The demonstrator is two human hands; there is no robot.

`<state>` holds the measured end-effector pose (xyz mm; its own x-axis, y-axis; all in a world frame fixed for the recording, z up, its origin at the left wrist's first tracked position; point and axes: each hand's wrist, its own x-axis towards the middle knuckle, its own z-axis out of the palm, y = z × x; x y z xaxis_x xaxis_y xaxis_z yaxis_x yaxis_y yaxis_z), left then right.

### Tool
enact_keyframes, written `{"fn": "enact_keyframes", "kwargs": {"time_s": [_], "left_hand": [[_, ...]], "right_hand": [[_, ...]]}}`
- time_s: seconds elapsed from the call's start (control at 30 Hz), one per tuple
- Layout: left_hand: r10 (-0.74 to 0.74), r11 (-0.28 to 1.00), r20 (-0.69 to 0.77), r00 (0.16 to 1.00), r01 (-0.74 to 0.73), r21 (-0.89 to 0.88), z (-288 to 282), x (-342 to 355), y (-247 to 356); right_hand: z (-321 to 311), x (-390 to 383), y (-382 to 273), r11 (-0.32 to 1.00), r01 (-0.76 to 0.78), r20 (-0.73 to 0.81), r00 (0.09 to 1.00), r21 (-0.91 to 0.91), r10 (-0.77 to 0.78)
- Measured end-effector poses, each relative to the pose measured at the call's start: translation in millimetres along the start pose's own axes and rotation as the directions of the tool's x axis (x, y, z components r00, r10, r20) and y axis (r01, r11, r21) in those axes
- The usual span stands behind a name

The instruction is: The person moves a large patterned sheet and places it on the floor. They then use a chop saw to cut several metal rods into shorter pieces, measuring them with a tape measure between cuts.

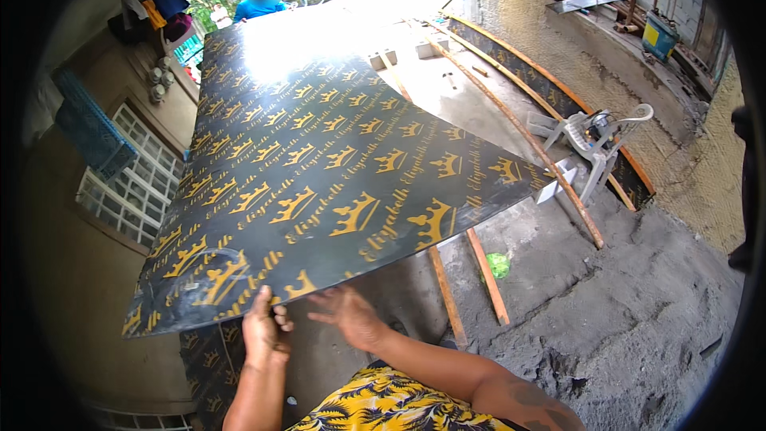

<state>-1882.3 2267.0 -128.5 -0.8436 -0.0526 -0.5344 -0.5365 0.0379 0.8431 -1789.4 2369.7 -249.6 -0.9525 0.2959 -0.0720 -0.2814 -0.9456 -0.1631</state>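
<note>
A large black plywood sheet (275,179) with a gold crown pattern stretches away from me, its near edge raised in front of my body. My left hand (265,331) grips that edge, thumb on top and fingers curled underneath. Just right of it, my right hand (355,319) is at the same edge with its fingers spread; whether the fingertips touch the sheet I cannot tell. At the far end stands a person in a blue top (257,8), whose hands I cannot make out. Another patterned black panel (209,363) shows below the sheet's near left corner.
Wooden strips (487,275) lie under and beside the sheet. On the right are a white plastic chair (594,144) and a long patterned board (519,68) along the wall. Rough grey concrete (590,319) covers the right foreground. A white grille window (132,172) is at left.
</note>
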Motion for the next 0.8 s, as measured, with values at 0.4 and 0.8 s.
{"fn": "enact_keyframes", "kwargs": {"time_s": [0.4, 0.8], "left_hand": [[-0.365, 0.898, 0.483, 0.796, 0.164, 0.408, -108, 170, -142], [-0.234, 0.972, 0.311, 0.921, 0.217, 0.088, -297, 284, -24]], "right_hand": [[-70, 66, -23, 0.981, 0.174, -0.560, 0.806, -0.086, -0.192], [-162, 106, 57, 0.946, 0.251, -0.686, 0.653, -0.204, -0.321]]}}
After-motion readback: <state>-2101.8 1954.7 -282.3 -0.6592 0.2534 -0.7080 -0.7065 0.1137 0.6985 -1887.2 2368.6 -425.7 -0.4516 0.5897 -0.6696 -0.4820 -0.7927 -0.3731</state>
